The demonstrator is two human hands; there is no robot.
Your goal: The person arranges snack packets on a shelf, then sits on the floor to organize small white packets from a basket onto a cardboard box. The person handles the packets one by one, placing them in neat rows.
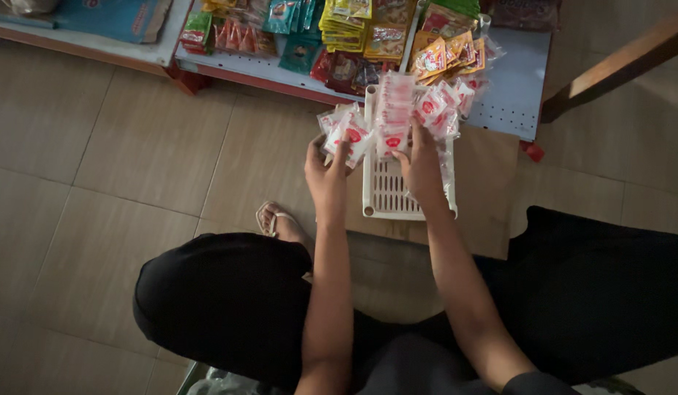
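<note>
— What filled the view, biggest first?

— The tiled floor (119, 168), then the low shelf (514, 95) across twelve o'clock, stacked with colourful snack packets (353, 29). Below that lay a white slotted basket (386, 194), its long axis running from twelve to six o'clock, its far end against the shelf edge.

— And the hands?

— Both were over the basket's far end. The left hand (326, 172) sat at about ten o'clock from the basket's middle, fingers closed on a small bunch of white sachets with red marks (347, 132). The right hand (421, 164) was at about one o'clock, closed on a strip of the same sachets (392, 110) that ran straight up toward twelve o'clock, with a looser cluster (441, 102) spilling to two o'clock.

— Which hand was nearer the strip?

— The right; it was touching it. The left hand's bunch lay just beside, at nine o'clock from the strip, the two hands held apart.

— Anything smaller?

— A sandalled foot (276, 219) at eight o'clock from the basket.
</note>
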